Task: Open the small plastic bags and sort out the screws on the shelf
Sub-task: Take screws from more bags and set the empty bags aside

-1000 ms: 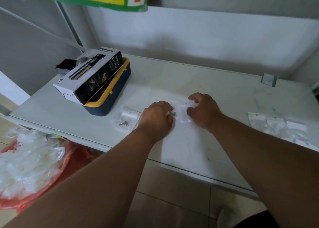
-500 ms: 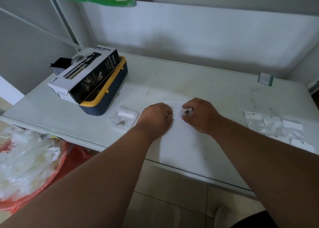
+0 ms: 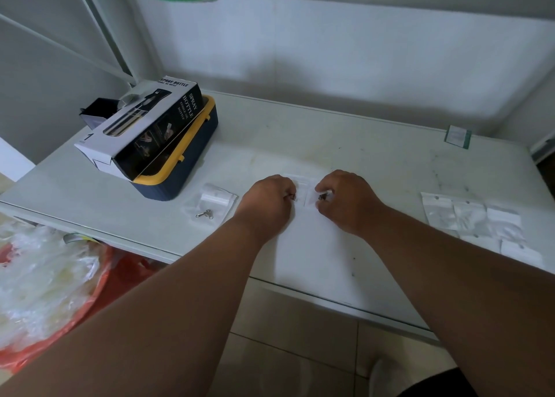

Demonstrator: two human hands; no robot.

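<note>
hands: 2, left hand (image 3: pixel 268 200), right hand (image 3: pixel 345 200) | each pinching screws (count unclear)

Storage corner, likely home or small stockroom: white metal shelf (image 3: pixel 390 162) against plain wall, tiled floor (image 3: pixel 288 336) beneath, boxed spray bottle (image 3: pixel 141 126) left of fingers (image 3: pixel 288 191).

Both hands on shelf (image 3: pixel 375 156): left hand (image 3: pixel 267 200) and right hand (image 3: pixel 345 200) each pinch a screw (small bag (image 3: pixel 301 183) between them).
</note>
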